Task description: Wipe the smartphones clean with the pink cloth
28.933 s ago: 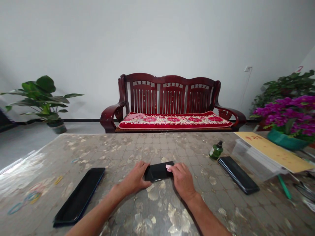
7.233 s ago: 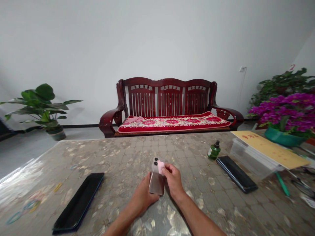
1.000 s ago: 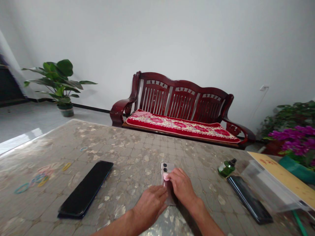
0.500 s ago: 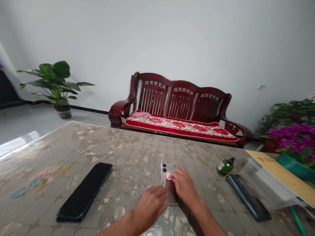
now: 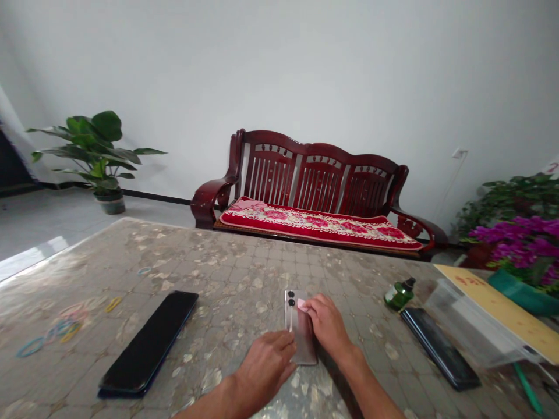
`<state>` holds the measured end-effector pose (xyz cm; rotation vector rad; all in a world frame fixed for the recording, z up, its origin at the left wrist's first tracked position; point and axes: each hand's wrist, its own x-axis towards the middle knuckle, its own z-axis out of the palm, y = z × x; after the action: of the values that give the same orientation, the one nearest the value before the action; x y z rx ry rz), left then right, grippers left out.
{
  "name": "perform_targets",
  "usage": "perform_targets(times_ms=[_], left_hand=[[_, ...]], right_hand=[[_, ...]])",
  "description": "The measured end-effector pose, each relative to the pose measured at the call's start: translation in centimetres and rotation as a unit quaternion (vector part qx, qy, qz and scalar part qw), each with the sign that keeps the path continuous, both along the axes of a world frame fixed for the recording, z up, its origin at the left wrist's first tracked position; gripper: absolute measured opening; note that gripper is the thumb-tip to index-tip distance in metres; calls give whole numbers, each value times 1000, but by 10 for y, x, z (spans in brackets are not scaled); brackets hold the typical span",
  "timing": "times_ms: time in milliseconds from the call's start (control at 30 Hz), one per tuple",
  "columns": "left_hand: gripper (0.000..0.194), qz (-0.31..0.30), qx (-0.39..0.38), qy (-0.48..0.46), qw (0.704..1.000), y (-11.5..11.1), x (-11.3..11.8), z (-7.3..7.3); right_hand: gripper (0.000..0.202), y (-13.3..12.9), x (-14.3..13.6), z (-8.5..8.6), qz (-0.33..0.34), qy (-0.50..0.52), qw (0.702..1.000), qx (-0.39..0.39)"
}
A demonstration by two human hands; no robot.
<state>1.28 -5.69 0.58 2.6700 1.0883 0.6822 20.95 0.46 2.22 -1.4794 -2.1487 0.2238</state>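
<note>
A silver-pink phone (image 5: 304,340) lies on the patterned tablecloth, its back with two dark camera rings facing up. My left hand (image 5: 267,359) rests against the phone's left edge, its fingers together and holding it there. Between the thumb and fingers of my right hand (image 5: 325,323) is a small pink piece of cloth or pad (image 5: 302,304), pinched close to the phone's cameras. It touches or nearly touches the upper right of the phone's back; the exact contact is hard to see.
To the left lie a large black phone-like slab (image 5: 151,340) and several coloured rubber bands (image 5: 70,326). On the right are a green bottle (image 5: 399,295), a dark flat case (image 5: 439,348), a clear plastic box (image 5: 474,331) and a purple-flowered pot (image 5: 524,294). A wooden bench (image 5: 321,180) stands behind the table.
My right hand has shifted slightly right on the phone's back with the pink piece, showing more of the surface. My left hand stays at the phone's left edge.
</note>
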Motion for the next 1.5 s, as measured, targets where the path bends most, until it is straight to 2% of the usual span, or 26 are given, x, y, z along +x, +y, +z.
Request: perform_targets(times_ms=[133, 433, 700, 1000, 1267, 1500], left_hand=[[15, 1, -23, 7, 1000, 0, 0, -1], [14, 5, -8, 4, 1000, 0, 0, -2], [14, 6, -20, 1, 1000, 1, 0, -4], [10, 5, -27, 9, 1000, 0, -1, 0], [9, 7, -43, 18, 999, 0, 1, 1], [8, 2, -19, 1, 1000, 0, -1, 1]], right_hand=[[25, -16, 1, 2, 27, -26, 999, -6], [25, 0, -5, 9, -11, -38, 999, -15], [26, -26, -6, 8, 57, -60, 996, 12], [22, -1, -20, 13, 17, -108, 994, 13], [21, -20, -22, 15, 80, -98, 992, -5], [23, -1, -34, 16, 69, -87, 994, 3]])
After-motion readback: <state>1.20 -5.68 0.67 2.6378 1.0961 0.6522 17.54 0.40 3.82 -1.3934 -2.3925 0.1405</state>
